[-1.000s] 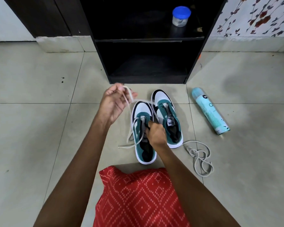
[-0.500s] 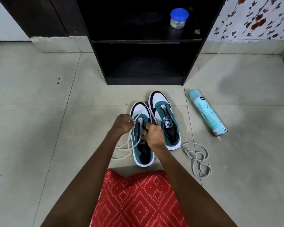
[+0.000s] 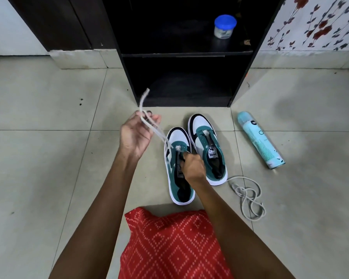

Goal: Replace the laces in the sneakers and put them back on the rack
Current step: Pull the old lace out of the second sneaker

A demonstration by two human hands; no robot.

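Before the black wooden rack [image 3: 181, 81], side by side on the floor: one teal-and-white low-top sneaker [image 3: 205, 133] close to it, a second teal-and-white sneaker [image 3: 176, 135] slightly farther. Raised before the rack's left corner, left hand [image 3: 136, 135] pinching a white cord lace [image 3: 149, 125] running down into the second sneaker. Right hand [image 3: 193, 167] curled tight on that sneaker's tongue. Farther from the rack, a loose white lace [image 3: 248, 196] coiled.

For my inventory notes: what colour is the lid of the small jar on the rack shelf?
Blue; the head view shows the lid best.
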